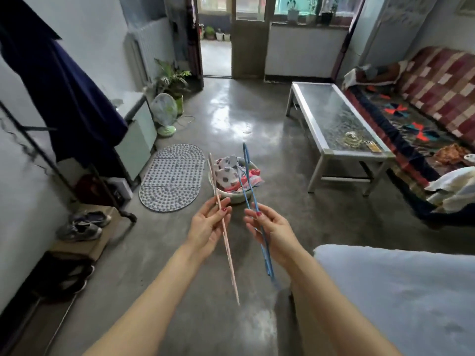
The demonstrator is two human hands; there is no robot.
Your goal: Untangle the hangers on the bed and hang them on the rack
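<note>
Hangers are held apart above the basin (235, 197). Left hand (208, 227) pinches the pink hanger (226, 237); right hand (272, 232) grips the blue hanger (250, 191).

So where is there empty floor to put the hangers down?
The widest bare floor lies between the fan and the glass table. More lies between the dotted mat and the shoes. It is crowded by the laundry basin, just past the pink hanger and blue hanger.

We see daylight from the far windows (311, 6) glaring on the glossy floor (231, 119), with soft, wide-angle-bent edges.
</note>
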